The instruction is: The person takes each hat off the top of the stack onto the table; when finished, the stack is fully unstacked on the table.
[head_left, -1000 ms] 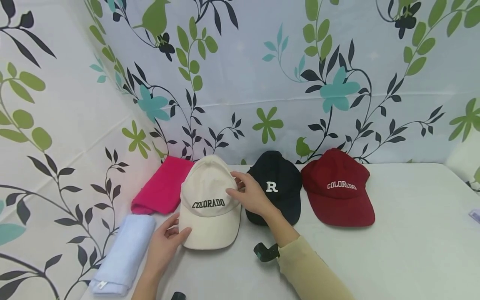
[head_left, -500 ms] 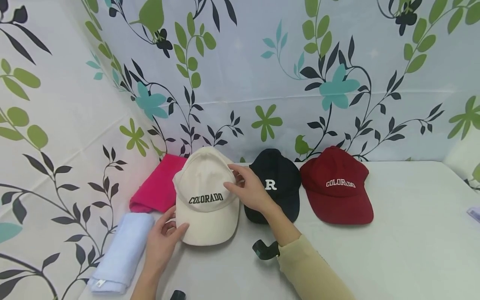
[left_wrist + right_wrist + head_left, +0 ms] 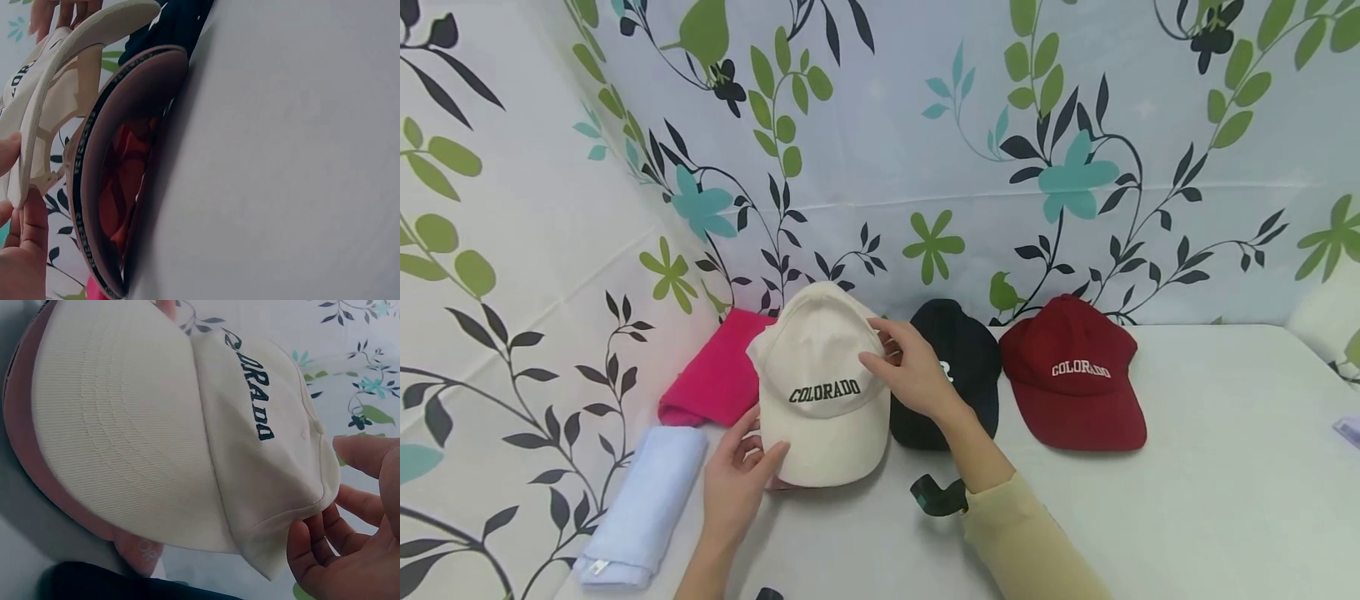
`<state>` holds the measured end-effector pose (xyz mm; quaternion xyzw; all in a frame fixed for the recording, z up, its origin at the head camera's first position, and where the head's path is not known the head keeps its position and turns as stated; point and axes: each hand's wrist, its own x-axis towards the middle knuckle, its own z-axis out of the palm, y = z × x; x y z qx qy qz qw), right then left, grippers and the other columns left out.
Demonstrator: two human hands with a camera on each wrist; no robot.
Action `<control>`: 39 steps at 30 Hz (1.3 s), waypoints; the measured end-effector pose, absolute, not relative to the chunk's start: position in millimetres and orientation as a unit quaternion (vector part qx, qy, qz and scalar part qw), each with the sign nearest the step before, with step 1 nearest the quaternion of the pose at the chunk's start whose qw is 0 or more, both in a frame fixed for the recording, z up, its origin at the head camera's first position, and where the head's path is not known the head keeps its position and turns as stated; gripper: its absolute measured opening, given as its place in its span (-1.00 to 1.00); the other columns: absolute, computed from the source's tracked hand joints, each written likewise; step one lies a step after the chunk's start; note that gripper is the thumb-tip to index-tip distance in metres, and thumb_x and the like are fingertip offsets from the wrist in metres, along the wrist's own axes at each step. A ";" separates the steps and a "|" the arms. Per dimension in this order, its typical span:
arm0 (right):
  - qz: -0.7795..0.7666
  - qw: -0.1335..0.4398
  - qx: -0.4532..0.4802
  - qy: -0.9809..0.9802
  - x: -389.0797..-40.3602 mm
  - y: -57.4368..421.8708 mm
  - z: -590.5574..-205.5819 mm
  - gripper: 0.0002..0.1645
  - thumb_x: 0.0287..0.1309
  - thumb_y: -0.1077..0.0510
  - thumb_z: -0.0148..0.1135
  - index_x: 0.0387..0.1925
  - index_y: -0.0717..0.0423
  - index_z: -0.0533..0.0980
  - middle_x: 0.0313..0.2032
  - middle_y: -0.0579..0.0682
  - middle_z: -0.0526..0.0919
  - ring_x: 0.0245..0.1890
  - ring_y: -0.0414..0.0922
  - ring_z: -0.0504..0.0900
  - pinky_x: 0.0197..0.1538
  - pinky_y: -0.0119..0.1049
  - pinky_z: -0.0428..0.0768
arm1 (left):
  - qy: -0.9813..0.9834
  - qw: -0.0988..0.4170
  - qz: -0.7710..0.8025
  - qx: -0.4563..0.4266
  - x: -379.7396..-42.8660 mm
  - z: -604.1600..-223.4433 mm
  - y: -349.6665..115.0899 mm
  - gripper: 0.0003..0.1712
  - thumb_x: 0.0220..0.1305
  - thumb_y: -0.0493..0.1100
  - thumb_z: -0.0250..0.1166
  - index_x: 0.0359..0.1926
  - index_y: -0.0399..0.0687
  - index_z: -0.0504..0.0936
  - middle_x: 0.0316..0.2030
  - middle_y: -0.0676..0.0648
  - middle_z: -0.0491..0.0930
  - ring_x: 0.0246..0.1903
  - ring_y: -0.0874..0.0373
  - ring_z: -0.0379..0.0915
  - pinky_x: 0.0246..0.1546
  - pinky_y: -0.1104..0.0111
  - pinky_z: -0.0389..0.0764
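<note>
A cream baseball cap (image 3: 823, 358) lettered COLORADO is held between both hands, its brim towards me. My left hand (image 3: 737, 475) pinches the left edge of the brim, thumb on top and fingers (image 3: 31, 228) beneath. At the right side of the crown, my right hand (image 3: 921, 371) grips the fabric between thumb and fingers (image 3: 309, 540). Under the cream cap sits a dusty pink cap (image 3: 103, 125) with a dark lettered brim edge; the left wrist view shows a gap between the two. From the head view the pink cap is almost wholly hidden.
A black cap (image 3: 973, 367) lies right of the cream one, partly behind my right hand. Beyond it is a dark red COLORADO cap (image 3: 1075, 379). Folded pink cloth (image 3: 715, 375) and a folded light blue cloth (image 3: 647, 500) lie at left on the white table (image 3: 1225, 500).
The cream cap has risen and then shifted slightly right with both hands. The edge of the pink cap now shows beneath it, and the black cap's letter is more covered.
</note>
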<state>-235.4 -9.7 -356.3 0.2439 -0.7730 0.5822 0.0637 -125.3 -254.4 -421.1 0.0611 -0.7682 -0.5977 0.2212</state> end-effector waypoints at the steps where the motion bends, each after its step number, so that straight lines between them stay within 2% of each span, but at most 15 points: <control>1: 0.582 0.064 0.241 -0.774 -235.5 -8.6 -355.7 -0.41 0.30 0.18 0.31 0.32 0.22 0.44 -0.03 0.13 0.51 -0.13 0.00 0.54 -0.02 -0.15 0.61 | -0.767 0.221 -0.600 0.058 -125.4 -420.7 -252.8 -0.25 0.15 -0.45 0.45 0.38 -0.23 0.45 0.03 -0.13 0.45 -0.22 0.23 0.44 -0.22 0.62 0.54; 9: 0.570 0.078 0.226 -0.786 -235.4 3.3 -347.6 -0.45 0.31 0.18 0.30 0.29 0.22 0.48 -0.04 0.13 0.54 -0.14 0.01 0.53 -0.08 -0.16 0.63 | -0.758 0.216 -0.614 0.045 -126.9 -416.9 -241.5 -0.23 0.16 -0.45 0.45 0.39 -0.14 0.46 0.03 -0.13 0.45 -0.20 0.18 0.43 -0.24 0.58 0.57; 15: 0.568 0.095 0.224 -0.786 -235.9 9.6 -342.7 -0.45 0.30 0.18 0.32 0.28 0.23 0.49 0.01 0.13 0.53 -0.14 0.02 0.58 -0.12 -0.11 0.67 | -0.753 0.206 -0.624 0.041 -127.4 -414.6 -234.9 -0.26 0.13 -0.50 0.44 0.36 -0.21 0.48 0.02 -0.15 0.49 -0.20 0.17 0.46 -0.25 0.56 0.57; 19: 0.558 0.104 0.229 -0.791 -238.0 12.9 -341.8 -0.45 0.28 0.18 0.34 0.27 0.23 0.49 0.04 0.14 0.54 -0.15 0.02 0.61 -0.16 -0.12 0.70 | -0.759 0.187 -0.622 0.045 -126.1 -412.4 -231.0 -0.25 0.14 -0.46 0.45 0.37 -0.21 0.46 0.05 -0.16 0.49 -0.21 0.19 0.48 -0.25 0.56 0.58; 33: 0.476 0.122 0.256 -0.833 -242.0 34.4 -326.9 -0.38 0.30 0.22 0.30 0.36 0.19 0.40 -0.09 0.13 0.57 -0.23 0.03 0.58 -0.30 -0.15 0.68 | -0.764 0.158 -0.626 0.025 -124.3 -406.0 -220.0 -0.25 0.15 -0.40 0.48 0.37 -0.18 0.47 0.05 -0.18 0.47 -0.18 0.14 0.49 -0.21 0.51 0.61; 39: 0.464 0.107 0.265 -0.838 -241.8 48.2 -319.7 -0.37 0.32 0.24 0.25 0.40 0.17 0.38 -0.07 0.14 0.61 -0.22 0.02 0.62 -0.28 -0.14 0.70 | -0.758 0.150 -0.635 0.014 -126.6 -402.9 -211.5 -0.26 0.16 -0.38 0.48 0.37 -0.18 0.46 0.04 -0.18 0.47 -0.17 0.11 0.47 -0.18 0.52 0.60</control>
